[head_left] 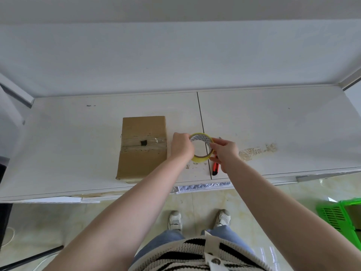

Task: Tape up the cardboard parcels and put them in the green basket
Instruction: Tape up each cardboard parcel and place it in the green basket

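White bench against a wall, its far half bare. Both hands hold the tape above the near edge: left hand and right hand, fingers curled on its rim. Parcel lies just left; knife beneath; basket on floor, far right.

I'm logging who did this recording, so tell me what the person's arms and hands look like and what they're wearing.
Both forearms are bare, with no sleeves reaching them. The left hand and right hand have no gloves, and no rings, watch or bracelet show. Lower down are a cream knitted top with black stripes and a button, blue jeans and pale sneakers.
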